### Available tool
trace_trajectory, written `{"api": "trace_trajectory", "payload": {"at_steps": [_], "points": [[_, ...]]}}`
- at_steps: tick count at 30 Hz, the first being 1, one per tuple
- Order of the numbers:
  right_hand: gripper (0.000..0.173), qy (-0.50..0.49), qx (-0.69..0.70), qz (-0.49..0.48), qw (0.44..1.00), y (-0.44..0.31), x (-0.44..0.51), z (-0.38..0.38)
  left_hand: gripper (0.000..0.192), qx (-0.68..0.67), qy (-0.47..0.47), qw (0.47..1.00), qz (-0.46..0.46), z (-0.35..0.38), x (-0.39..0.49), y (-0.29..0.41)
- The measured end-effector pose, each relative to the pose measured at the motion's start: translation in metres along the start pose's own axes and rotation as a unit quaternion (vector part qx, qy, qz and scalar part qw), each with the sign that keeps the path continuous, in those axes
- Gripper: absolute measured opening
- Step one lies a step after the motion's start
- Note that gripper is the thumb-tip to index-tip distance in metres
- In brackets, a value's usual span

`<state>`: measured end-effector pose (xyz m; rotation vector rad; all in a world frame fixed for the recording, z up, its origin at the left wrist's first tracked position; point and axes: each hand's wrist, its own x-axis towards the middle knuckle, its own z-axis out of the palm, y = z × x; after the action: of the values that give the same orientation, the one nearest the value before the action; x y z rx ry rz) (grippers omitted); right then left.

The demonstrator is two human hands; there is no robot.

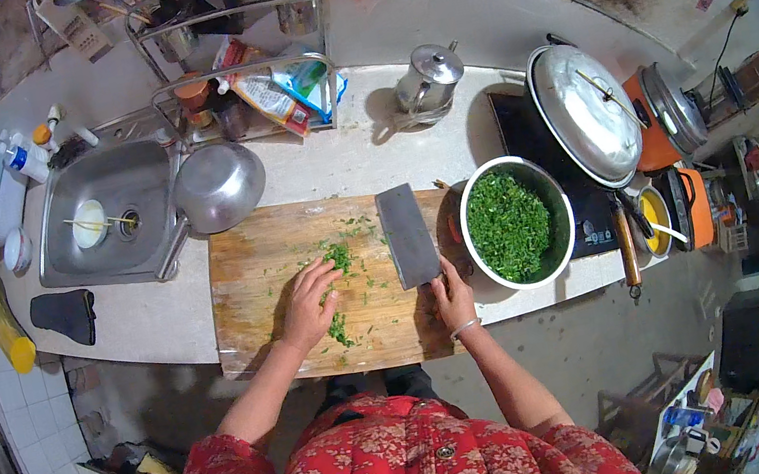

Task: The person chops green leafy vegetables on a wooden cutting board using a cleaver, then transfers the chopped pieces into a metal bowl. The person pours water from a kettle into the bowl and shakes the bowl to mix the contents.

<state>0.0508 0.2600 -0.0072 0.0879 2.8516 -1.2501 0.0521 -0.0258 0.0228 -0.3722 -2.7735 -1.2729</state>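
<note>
My right hand [453, 300] grips the handle of a cleaver [407, 236], its broad blade lying over the right part of a wooden cutting board [239, 262]. On the board, my left hand [311, 304] has its fingers apart beside small heaps of chopped greens [337, 258]. More green bits are scattered between hand and blade. Just right of the board stands a deep white-rimmed pot [569, 234], filled well up with finely chopped greens [508, 225].
Behind the board's left side sits an upturned metal pan [218, 187], near a steel sink [117, 260] holding a bowl. A metal kettle [430, 79] stands at the back. To the right, a lidded wok [586, 113] rests on a black induction cooktop [593, 218].
</note>
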Motion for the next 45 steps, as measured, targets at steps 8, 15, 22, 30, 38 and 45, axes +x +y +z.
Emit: {"api": "trace_trajectory", "payload": {"at_steps": [8, 15, 22, 30, 38, 45], "points": [[0.047, -0.113, -0.042, -0.163, 0.979, -0.05, -0.026, 0.005, 0.022, -0.014, 0.109, 0.994, -0.008, -0.035, -0.029, -0.033], [0.047, 0.024, -0.026, 0.089, 0.995, -0.034, -0.12, -0.02, 0.027, 0.0, 0.131, 0.99, -0.049, -0.047, -0.022, -0.069], [0.047, 0.161, 0.247, 0.283, 0.913, -0.016, -0.193, -0.006, 0.026, -0.054, 0.165, 0.983, -0.056, -0.049, -0.025, -0.079], [0.045, 0.09, 0.204, 0.262, 0.939, -0.015, -0.176, 0.042, 0.032, -0.117, 0.202, 0.967, -0.103, -0.055, -0.052, -0.078], [0.046, 0.112, 0.219, 0.127, 0.961, 0.004, -0.168, 0.085, 0.039, -0.141, 0.26, 0.948, -0.116, -0.067, -0.07, -0.081], [0.048, 0.089, 0.192, 0.155, 0.965, -0.004, -0.169, 0.085, 0.043, 0.003, 0.192, 0.977, -0.095, -0.037, -0.072, -0.072]]}}
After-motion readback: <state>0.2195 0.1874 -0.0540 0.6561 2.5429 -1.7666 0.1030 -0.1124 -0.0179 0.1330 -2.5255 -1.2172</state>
